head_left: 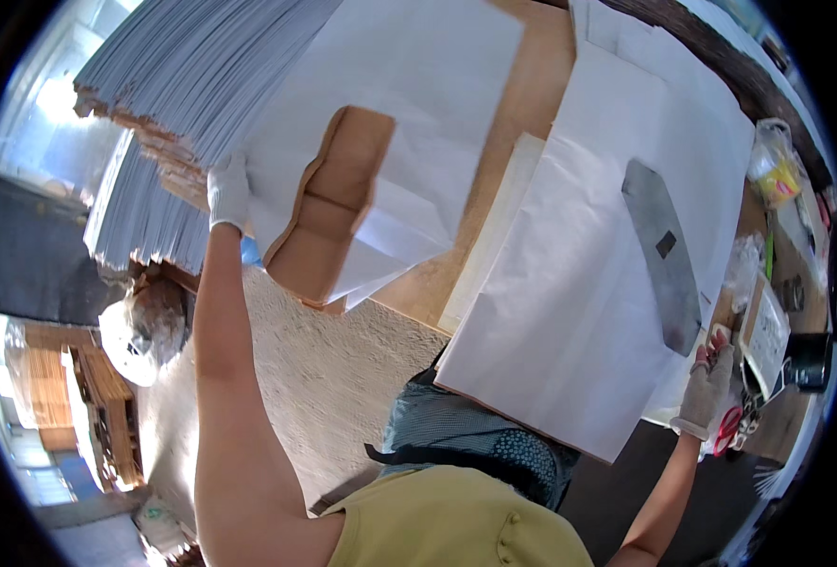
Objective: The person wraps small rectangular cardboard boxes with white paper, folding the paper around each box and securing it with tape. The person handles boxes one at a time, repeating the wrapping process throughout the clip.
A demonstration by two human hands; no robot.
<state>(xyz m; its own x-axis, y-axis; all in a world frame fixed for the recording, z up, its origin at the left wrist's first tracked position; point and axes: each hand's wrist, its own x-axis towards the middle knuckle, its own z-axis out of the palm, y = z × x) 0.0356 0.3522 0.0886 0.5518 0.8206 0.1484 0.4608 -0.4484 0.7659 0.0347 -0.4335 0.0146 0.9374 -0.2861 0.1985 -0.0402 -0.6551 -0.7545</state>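
My left hand point(229, 192), in a white glove, is at the left edge of a large white sheet point(418, 57), beside a tall stack of grey sheets point(201, 66). Its fingers look closed on the sheet's edge. A bent brown cardboard piece point(333, 203) with a crease across it lies over that sheet, whose lower corner is folded. My right hand point(707, 386), in a pale glove with bare fingertips, has its fingers apart near the lower end of a grey flat template point(662, 255). The template has a small dark square in it and rests on white paper point(569, 312).
Red-handled scissors point(728, 430), a dark cup point(808, 362) and plastic bags point(776, 165) crowd the right side. A brown board point(503, 189) shows between the papers. At lower left, a white bag point(144, 335) stands on the floor near stacked cardboard point(106, 416).
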